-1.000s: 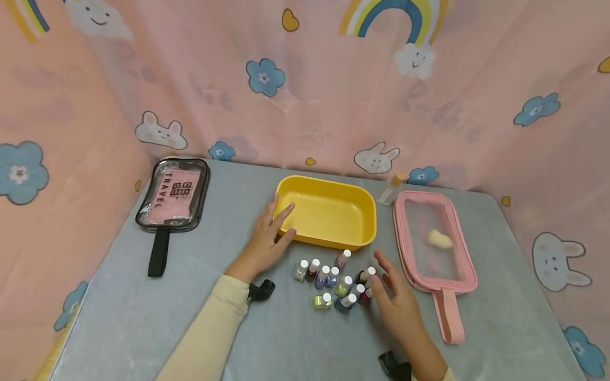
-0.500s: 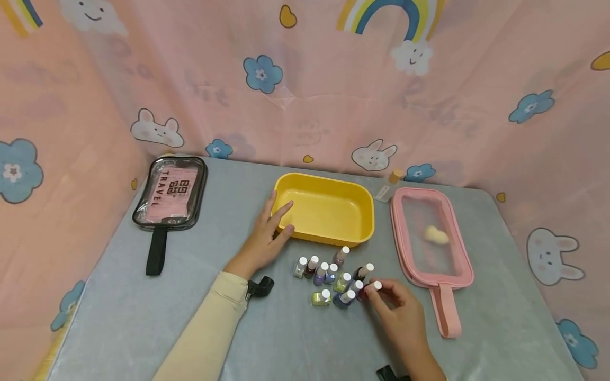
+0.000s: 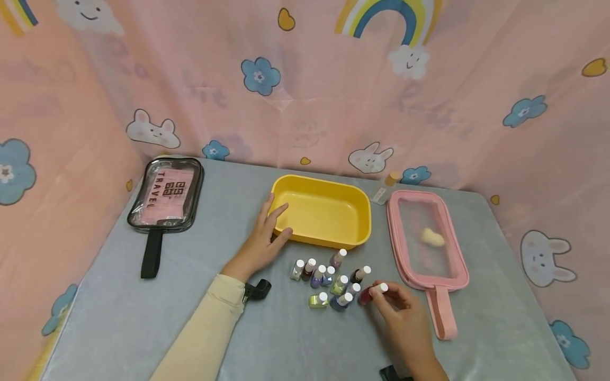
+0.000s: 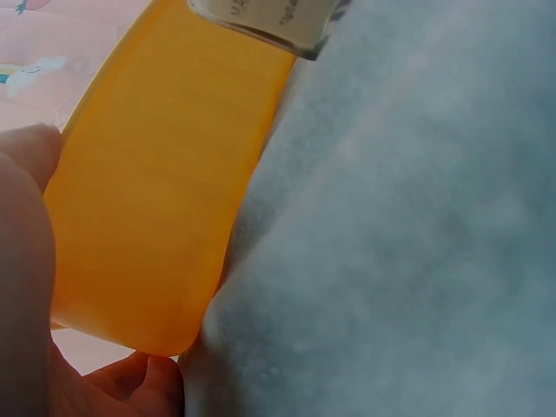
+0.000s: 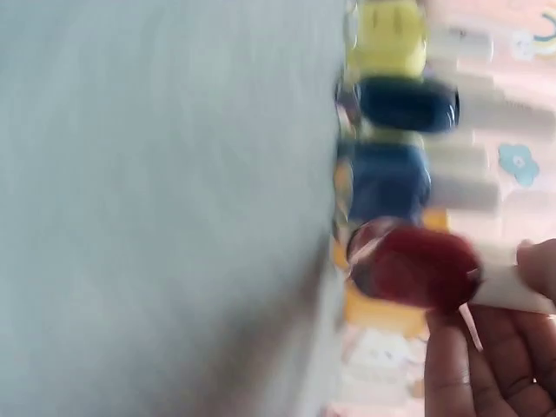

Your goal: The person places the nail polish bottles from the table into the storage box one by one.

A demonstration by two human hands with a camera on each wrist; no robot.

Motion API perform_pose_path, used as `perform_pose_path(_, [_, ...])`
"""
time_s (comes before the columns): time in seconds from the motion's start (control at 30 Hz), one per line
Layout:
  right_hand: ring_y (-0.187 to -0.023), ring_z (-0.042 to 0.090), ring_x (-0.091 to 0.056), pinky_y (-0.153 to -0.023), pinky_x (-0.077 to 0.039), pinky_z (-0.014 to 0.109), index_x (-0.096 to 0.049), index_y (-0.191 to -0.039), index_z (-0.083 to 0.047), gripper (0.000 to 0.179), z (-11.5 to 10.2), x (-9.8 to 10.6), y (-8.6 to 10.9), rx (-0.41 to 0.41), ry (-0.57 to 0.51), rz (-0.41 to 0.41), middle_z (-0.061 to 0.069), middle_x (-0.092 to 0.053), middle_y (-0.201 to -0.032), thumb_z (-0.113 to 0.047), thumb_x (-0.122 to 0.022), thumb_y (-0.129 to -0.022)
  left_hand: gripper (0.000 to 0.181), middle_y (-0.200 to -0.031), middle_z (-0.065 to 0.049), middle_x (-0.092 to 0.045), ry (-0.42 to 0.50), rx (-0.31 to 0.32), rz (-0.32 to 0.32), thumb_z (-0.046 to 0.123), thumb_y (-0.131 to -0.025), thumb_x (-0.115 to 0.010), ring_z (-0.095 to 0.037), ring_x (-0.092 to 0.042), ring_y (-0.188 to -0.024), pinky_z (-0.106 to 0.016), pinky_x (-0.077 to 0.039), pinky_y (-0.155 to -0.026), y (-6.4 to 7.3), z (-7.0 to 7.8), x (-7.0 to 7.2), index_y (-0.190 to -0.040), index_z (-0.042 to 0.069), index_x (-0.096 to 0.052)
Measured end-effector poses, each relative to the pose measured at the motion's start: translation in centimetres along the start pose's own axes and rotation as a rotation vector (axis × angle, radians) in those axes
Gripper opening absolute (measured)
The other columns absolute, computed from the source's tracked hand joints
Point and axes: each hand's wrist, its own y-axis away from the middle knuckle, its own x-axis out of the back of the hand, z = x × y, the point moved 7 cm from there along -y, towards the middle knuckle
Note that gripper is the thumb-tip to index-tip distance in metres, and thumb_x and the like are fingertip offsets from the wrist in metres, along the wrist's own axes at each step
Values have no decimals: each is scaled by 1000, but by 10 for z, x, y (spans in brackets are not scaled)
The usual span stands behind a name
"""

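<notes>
My right hand (image 3: 405, 317) pinches the white cap of a dark red nail polish bottle (image 5: 417, 268), which tilts at the right edge of a cluster of bottles. In that cluster stand a dark blue nail polish bottle (image 3: 340, 302), a yellow-green one (image 3: 318, 300), a pinkish one (image 3: 338, 258) and several others, all white-capped. My left hand (image 3: 257, 241) rests against the left end of a yellow tray (image 3: 329, 238), thumb and fingers spread along its rim. The left wrist view shows the tray's side wall (image 4: 165, 191) between thumb and fingers.
A pink-edged clear pouch (image 3: 429, 241) with a strap lies at the right. At the far left is a black-edged clear pouch (image 3: 164, 196). Behind the tray's right end stands a clear bottle with a gold cap (image 3: 385, 189). A patterned pink cloth (image 3: 305, 116) hangs behind the table.
My right hand has come in from an open pose and taken the dark red nail polish bottle by its cap, drawing it slightly away from the cluster. The left hand stays at the tray.
</notes>
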Motion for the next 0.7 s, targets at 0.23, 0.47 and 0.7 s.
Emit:
perform_pose_path(0.23, [-82,4,-71,-73,-55,13,-79,-104,2,15,-53,31,-53,125,-16,56,-5,-78,-96,-3,-84,-91,62,-178,-5,5,-6,0,-3,38,-111,-55,-38,-12,-160,-64,-22,-123,1,0,1,-166,17,-35])
perform_pose_path(0.47, [-94,22,-76,-91,-58,25,-74,-113,-5,21,-126,-30,-143,332,-63,-277,8,-79,-98,-22,-75,-101,60,-178,-4,4,1,3,-5,38,-111,-55,-38,-13,-160,-65,-23,-122,-1,1,2,-165,20,-35])
perform_pose_path(0.7, [-101,26,-76,-98,-57,36,-75,-115,-5,20,-136,-134,-199,264,37,-612,7,-80,-101,-21,-75,-102,60,-177,-8,1,13,-10,-3,35,-111,-57,-40,-14,-159,-63,-22,-123,-1,0,2,-164,16,-38])
